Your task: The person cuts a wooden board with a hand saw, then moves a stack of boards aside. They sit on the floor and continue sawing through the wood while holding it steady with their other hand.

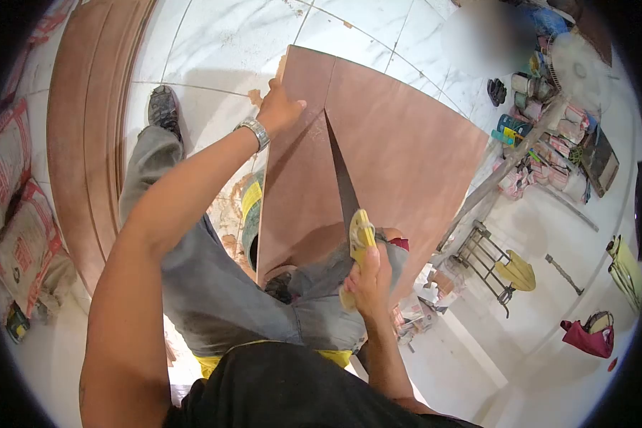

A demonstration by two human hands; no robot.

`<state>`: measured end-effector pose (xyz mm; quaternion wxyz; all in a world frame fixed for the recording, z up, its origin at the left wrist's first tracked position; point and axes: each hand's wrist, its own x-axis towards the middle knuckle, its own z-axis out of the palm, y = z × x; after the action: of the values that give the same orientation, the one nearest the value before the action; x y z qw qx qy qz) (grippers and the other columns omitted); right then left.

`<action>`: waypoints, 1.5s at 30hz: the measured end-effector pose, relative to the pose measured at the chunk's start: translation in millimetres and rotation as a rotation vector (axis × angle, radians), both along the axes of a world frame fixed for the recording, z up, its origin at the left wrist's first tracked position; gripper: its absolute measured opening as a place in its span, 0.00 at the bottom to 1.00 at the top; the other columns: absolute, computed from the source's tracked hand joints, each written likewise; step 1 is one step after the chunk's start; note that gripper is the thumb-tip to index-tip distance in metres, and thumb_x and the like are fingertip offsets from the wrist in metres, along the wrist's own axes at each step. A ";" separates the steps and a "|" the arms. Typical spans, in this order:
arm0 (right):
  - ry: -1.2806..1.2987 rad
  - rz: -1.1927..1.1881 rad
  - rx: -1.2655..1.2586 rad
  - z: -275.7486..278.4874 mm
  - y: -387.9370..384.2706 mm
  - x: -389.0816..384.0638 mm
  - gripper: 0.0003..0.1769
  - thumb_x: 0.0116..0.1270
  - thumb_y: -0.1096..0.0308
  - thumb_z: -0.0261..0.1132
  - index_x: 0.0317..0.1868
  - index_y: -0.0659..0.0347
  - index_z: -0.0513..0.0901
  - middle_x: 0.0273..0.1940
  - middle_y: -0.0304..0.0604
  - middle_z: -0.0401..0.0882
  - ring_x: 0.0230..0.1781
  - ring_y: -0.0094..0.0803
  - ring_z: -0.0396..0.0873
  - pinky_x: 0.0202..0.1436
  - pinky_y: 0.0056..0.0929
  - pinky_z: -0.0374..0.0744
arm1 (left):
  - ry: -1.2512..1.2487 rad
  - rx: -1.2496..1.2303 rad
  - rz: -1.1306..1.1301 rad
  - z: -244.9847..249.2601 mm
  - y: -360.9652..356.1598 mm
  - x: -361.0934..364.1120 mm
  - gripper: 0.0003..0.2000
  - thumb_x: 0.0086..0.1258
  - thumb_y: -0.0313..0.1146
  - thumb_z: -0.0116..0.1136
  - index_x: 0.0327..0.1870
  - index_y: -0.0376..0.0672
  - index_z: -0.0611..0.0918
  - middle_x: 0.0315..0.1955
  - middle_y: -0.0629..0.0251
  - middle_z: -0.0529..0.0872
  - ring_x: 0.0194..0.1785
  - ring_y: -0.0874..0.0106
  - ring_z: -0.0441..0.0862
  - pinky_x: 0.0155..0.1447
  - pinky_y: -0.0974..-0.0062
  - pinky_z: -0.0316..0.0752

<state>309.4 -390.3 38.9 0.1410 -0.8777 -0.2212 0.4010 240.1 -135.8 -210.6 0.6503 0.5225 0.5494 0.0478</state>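
Over the board (414,143) we find the saw (345,178), likely light and springy, its handle (362,232), the best hold, encircled by the right hand (369,282), the left hand (278,113) clasping the board's left edge.

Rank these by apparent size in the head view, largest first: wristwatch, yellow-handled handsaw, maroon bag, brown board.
1. Brown board
2. Yellow-handled handsaw
3. Maroon bag
4. Wristwatch

The bag hangs farther off, so its real size may differ.
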 end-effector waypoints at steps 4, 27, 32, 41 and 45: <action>-0.189 0.193 0.215 -118.7 68.2 24.3 0.22 0.81 0.58 0.47 0.53 0.71 0.77 0.40 0.63 0.81 0.44 0.56 0.80 0.50 0.48 0.76 | -0.007 0.040 -0.009 -4.6 0.8 -0.6 0.33 0.67 0.36 0.67 0.60 0.22 0.62 0.54 0.28 0.78 0.62 0.46 0.80 0.63 0.59 0.77; 0.275 -0.173 0.337 -197.3 176.5 52.0 0.24 0.83 0.47 0.42 0.42 0.60 0.71 0.22 0.38 0.69 0.15 0.26 0.68 0.22 0.30 0.75 | 0.027 0.074 -0.011 -5.1 -4.1 -1.2 0.32 0.67 0.37 0.67 0.59 0.22 0.63 0.51 0.28 0.80 0.58 0.43 0.82 0.60 0.59 0.78; 0.075 0.066 0.305 -182.6 116.5 48.3 0.16 0.81 0.57 0.49 0.48 0.63 0.72 0.29 0.43 0.73 0.24 0.34 0.75 0.28 0.35 0.79 | -0.002 0.096 -0.024 -12.8 -7.3 -3.4 0.32 0.67 0.36 0.66 0.59 0.21 0.62 0.51 0.28 0.80 0.57 0.45 0.83 0.60 0.60 0.78; -0.365 0.664 0.337 -89.6 43.5 28.5 0.20 0.79 0.62 0.47 0.59 0.69 0.74 0.45 0.62 0.79 0.48 0.59 0.77 0.52 0.48 0.76 | -0.022 0.114 -0.014 -13.2 -4.6 0.1 0.31 0.68 0.34 0.65 0.60 0.21 0.62 0.51 0.28 0.80 0.59 0.45 0.82 0.62 0.59 0.77; 0.051 0.075 0.235 -204.0 151.7 56.1 0.23 0.82 0.51 0.44 0.39 0.63 0.74 0.30 0.47 0.76 0.24 0.35 0.76 0.27 0.37 0.73 | 0.041 0.165 -0.012 -17.9 -8.1 3.2 0.31 0.67 0.34 0.65 0.60 0.21 0.62 0.51 0.30 0.80 0.60 0.46 0.82 0.62 0.60 0.77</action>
<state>365.6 -238.6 -165.1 0.2333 -0.8357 -0.2958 0.3994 243.2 -143.9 -228.5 0.5940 0.5783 0.5537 0.0783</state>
